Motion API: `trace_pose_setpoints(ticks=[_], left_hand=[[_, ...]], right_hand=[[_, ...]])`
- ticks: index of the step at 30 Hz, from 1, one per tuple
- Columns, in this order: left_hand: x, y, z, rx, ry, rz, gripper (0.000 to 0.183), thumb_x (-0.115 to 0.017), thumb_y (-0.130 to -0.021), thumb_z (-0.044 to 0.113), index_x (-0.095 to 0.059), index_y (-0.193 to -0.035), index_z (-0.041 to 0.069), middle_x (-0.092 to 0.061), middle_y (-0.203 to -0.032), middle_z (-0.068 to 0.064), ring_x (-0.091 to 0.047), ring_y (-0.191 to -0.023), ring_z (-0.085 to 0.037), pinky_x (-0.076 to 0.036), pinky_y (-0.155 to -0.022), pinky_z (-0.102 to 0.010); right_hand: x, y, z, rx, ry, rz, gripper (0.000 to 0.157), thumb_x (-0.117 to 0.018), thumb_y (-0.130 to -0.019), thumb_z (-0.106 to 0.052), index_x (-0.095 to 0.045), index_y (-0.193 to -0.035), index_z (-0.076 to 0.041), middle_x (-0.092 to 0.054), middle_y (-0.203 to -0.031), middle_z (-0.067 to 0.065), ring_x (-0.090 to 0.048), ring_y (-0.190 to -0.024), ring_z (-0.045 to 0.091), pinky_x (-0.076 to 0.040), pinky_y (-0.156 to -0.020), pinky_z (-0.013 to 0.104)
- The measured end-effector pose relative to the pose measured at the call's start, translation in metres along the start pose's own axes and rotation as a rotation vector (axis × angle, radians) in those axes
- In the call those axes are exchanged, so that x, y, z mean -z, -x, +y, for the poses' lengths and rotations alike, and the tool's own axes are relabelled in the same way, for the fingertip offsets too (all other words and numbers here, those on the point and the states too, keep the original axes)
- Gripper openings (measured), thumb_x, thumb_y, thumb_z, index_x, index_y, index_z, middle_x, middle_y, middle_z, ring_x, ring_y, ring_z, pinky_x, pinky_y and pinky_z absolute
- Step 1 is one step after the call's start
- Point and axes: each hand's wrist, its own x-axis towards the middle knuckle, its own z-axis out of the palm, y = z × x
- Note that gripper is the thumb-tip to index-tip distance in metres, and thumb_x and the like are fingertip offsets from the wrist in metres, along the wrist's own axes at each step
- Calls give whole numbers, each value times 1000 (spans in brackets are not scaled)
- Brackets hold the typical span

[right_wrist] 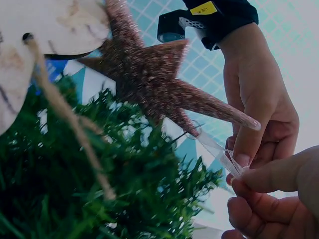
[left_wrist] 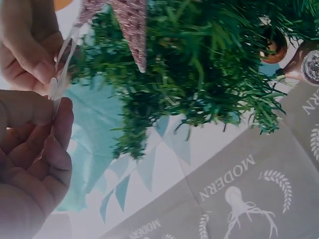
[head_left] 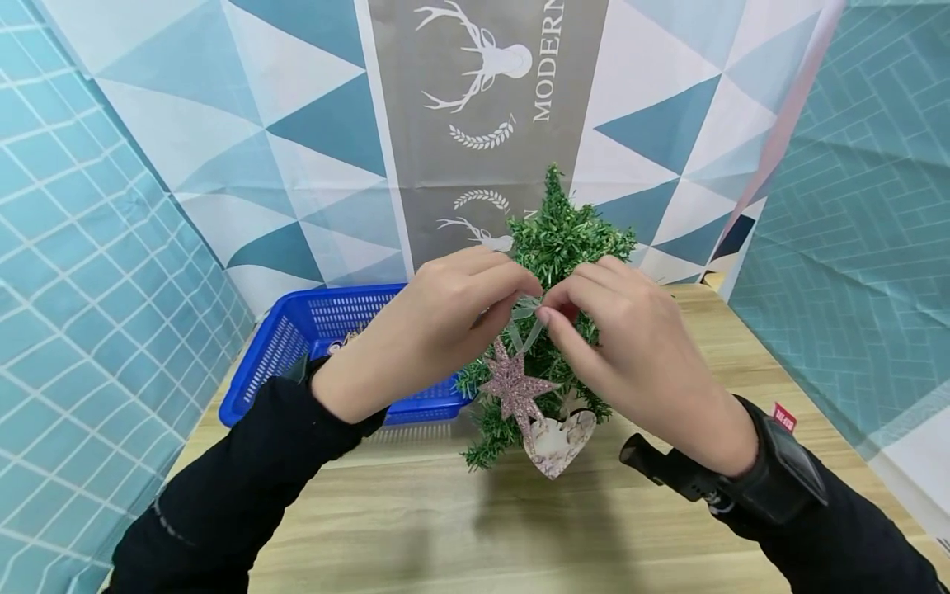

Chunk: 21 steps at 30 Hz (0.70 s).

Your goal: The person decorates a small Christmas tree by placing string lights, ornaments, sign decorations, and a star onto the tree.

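Note:
A pink glitter star ornament hangs by a sheer whitish ribbon in front of a small green artificial Christmas tree. My left hand pinches the ribbon between thumb and forefinger. Right beside it, my right hand pinches the same ribbon, the two sets of fingertips almost meeting. In the right wrist view the ribbon runs from one star point to the fingers. Below the star, a whitish heart ornament with brown marbling hangs on twine.
Behind my left forearm stands a blue plastic basket with small items inside. A shiny copper ball and another bauble hang on the tree. The wooden tabletop extends in front; patterned sheets hang behind.

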Motion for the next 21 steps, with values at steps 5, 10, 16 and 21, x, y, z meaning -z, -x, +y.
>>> trace_pose_setpoints(ticks=[5, 10, 16, 21], left_hand=[[-10, -7, -12, -31, -42, 0, 17, -52, -90, -12, -64, -92, 0, -64, -84, -8, -57, -77, -20, -48, -74, -26], [-19, -7, -25, -41, -23, -3, 13, -55, -91, -9, -63, -90, 1, -60, -83, -7, -57, -76, -18, -48, -73, -25], [-27, 2, -33, -8, 42, -19, 9, -60, -91, -5, -64, -91, 3, -61, -85, -6, -54, -75, -16, -47, -72, -24], [-29, 11, -32, 24, 107, -35, 13, -63, -87, -8, -64, -95, 2, -63, -89, -7, -56, -78, -14, -47, -73, -23]], right_hand=[[1, 1, 2, -61, 51, 0, 5, -63, -89, -4, -66, -84, -5, -59, -77, 1, -48, -74, 18, -36, -66, 31], [-3, 4, 8, -102, 113, -5, 8, -63, -89, -7, -67, -83, -6, -60, -76, 2, -47, -73, 19, -34, -64, 34], [-9, 8, 10, -63, 206, -11, 8, -64, -88, -9, -68, -81, -7, -60, -78, 4, -47, -74, 24, -27, -64, 38], [-16, 13, 10, -14, 239, -19, 12, -62, -89, -13, -68, -79, -8, -55, -78, 2, -45, -77, 25, -25, -74, 49]])
